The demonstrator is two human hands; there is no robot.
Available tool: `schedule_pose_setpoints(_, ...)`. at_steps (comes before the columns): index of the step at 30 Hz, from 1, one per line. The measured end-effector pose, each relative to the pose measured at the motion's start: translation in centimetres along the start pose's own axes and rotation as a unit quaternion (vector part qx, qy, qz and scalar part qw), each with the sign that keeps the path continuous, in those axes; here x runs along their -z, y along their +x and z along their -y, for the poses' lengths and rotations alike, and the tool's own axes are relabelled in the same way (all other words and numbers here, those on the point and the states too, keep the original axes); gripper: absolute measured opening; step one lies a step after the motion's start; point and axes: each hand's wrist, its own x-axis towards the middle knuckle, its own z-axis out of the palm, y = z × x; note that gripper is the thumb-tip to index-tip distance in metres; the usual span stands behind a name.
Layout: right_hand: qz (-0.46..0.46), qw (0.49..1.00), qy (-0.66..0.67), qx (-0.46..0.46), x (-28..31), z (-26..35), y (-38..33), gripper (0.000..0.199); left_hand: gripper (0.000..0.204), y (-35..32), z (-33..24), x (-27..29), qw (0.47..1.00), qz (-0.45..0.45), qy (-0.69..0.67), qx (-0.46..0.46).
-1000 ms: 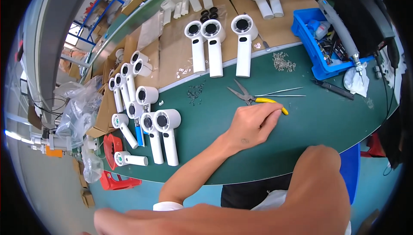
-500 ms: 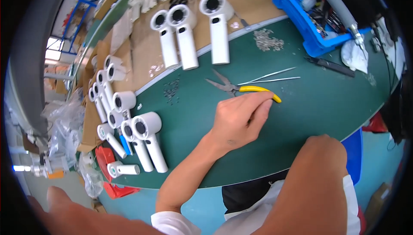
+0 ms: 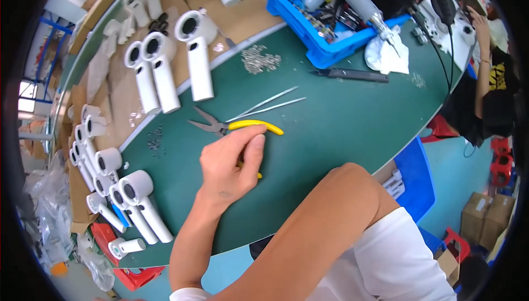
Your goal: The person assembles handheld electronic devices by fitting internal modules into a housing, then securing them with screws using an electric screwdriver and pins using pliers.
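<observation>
My left hand [image 3: 231,160] rests on the green tabletop [image 3: 330,119], its fingers closed around yellow-handled pliers [image 3: 256,123]. The pointed metal jaws of the pliers stand apart and point to the far left. One handle shows beyond my fingers; just the tip of the other shows below my hand. Beside the pliers lie two thin silvery strips [image 3: 270,105] in a narrow V, like tweezers. My right arm [image 3: 330,213] is bent, its elbow over the table's near edge and its forearm running down to the lower edge. My right hand is outside the picture.
White handheld fans [image 3: 160,75] lie at the far left, with more [image 3: 138,202] at the near left. Small metal screws [image 3: 259,60] and dark bits [image 3: 155,141] lie in piles. Beyond are a blue bin [image 3: 319,53], a black pen-like tool [image 3: 352,74] and another person's arm [image 3: 482,64].
The view has swung right, so the table's contents sit farther left. My left hand stays on the pliers. My right hand, blurred at the lower left before, has left the picture.
</observation>
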Motion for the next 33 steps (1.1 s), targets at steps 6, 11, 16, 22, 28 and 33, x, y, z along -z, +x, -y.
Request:
schedule_pose_setpoints(6,0.052,0.995,-0.083,-0.023,0.7,-0.7,-0.8,0.015,0.023,1.2,0.8,0.6,0.998,-0.062,0.029,-0.003)
schedule_pose_setpoints(11,0.036,0.987,-0.157,0.029,-0.1,-0.2,-0.5,0.014,0.021,4.0,2.8,5.8,0.955,-0.159,0.216,0.125)
schedule_pose_setpoints(16,-0.017,0.990,-0.135,0.027,-0.2,0.4,-0.5,0.014,0.034,6.8,5.3,7.5,0.930,-0.102,0.290,0.201)
schedule_pose_setpoints(22,0.012,0.993,-0.120,0.007,0.6,2.6,-0.9,0.015,0.047,9.7,7.6,6.3,0.889,-0.054,0.392,0.229)
schedule_pose_setpoints(28,-0.105,0.987,-0.116,0.041,4.4,1.4,-0.3,0.014,0.046,10.0,6.9,8.0,0.917,-0.099,0.280,0.265)
schedule_pose_setpoints(33,-0.426,0.840,-0.304,0.143,15.0,-2.8,-5.0,0.015,0.036,5.5,2.8,7.0,0.953,-0.175,-0.101,0.226)
